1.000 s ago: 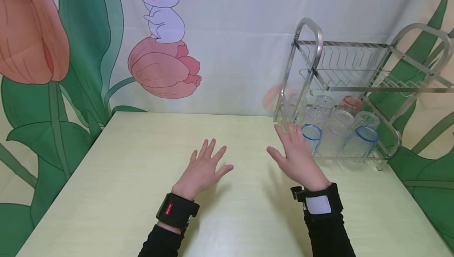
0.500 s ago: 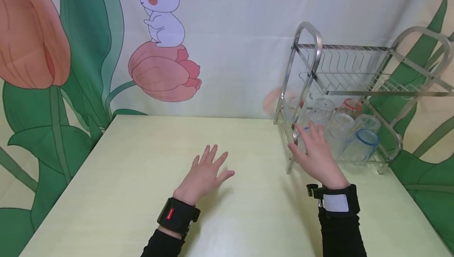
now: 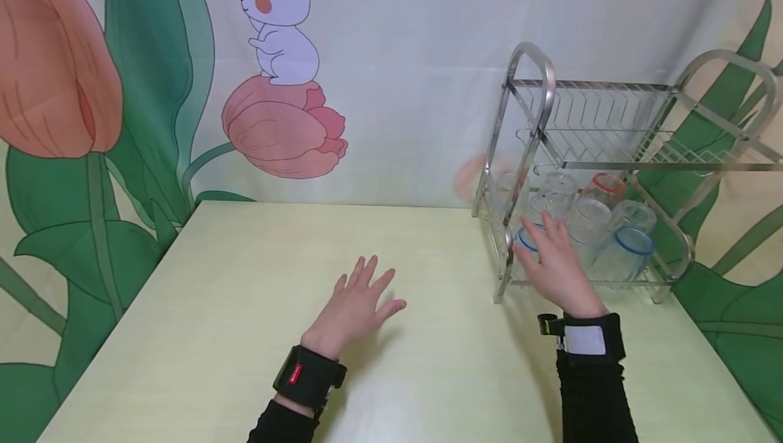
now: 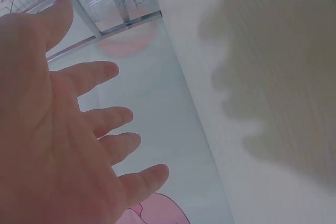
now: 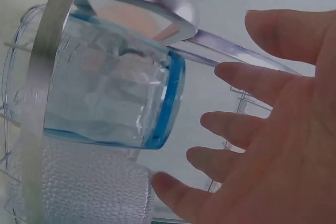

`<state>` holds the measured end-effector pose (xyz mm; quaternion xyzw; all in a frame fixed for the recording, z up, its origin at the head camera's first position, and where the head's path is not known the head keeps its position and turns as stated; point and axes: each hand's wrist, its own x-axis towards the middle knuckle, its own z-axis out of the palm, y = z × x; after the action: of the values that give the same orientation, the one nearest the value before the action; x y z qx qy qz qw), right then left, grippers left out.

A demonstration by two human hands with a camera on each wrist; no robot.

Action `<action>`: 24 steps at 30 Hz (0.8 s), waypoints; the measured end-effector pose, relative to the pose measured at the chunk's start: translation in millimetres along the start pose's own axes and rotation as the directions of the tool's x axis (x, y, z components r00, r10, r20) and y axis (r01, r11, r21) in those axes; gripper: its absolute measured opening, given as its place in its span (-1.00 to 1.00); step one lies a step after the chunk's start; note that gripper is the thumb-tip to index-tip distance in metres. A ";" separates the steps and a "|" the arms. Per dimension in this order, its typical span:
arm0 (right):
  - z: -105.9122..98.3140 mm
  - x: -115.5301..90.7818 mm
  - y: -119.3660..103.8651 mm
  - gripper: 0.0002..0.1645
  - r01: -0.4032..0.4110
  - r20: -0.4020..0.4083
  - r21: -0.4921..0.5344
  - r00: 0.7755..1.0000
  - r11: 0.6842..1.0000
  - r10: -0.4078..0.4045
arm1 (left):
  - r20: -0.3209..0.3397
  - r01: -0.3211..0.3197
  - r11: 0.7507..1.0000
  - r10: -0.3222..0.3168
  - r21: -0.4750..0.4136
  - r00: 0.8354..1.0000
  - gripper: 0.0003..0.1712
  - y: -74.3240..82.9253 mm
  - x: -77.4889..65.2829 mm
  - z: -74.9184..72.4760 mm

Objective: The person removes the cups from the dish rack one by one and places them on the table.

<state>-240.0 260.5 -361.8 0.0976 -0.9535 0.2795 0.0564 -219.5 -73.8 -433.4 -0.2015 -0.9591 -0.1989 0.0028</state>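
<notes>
My right hand (image 3: 559, 266) is beside the front left corner of a metal rack's lower shelf, its fingers spread. In the right wrist view, a clear glass with a blue rim (image 5: 115, 82) stands just off the fingertips, with a gap between. A textured clear glass (image 5: 89, 182) is next to it, near the little finger; whether they touch I cannot tell. My left hand (image 3: 351, 310) hovers over the table with straight, spread fingers and holds nothing, as the left wrist view also shows.
The two-tier metal rack (image 3: 612, 166) stands at the table's back right. Several upside-down glasses fill its lower shelf, among them a red-rimmed glass (image 3: 605, 188) and another blue-rimmed glass (image 3: 624, 253). A printed curtain (image 3: 404, 90) hangs behind the pale table (image 3: 214, 334).
My right hand has moved rightward from left of the rack to the front left blue-rimmed glass. The left hand has barely moved. The head view has tilted up slightly.
</notes>
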 end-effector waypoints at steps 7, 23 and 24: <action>-0.3 7.3 9.2 -0.28 0.001 -0.010 -0.001 1.000 1.000 -0.001 | 0.018 -0.014 1.000 0.014 -0.003 1.000 -0.21 1.3 2.6 3.3; 14.1 20.2 23.1 -0.26 -0.030 -0.127 -0.097 0.992 0.995 0.018 | 0.031 -0.048 0.999 0.047 0.002 0.998 -0.24 8.1 3.5 10.5; 14.7 20.2 24.0 -0.25 -0.031 -0.130 -0.096 0.991 0.995 0.018 | 0.031 -0.047 0.999 0.047 0.000 0.998 -0.24 8.3 3.2 10.0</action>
<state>-265.7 269.2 -383.3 0.0647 -0.9615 0.2390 0.1192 -218.4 -61.7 -439.2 -0.2268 -0.9541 -0.1954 -0.0074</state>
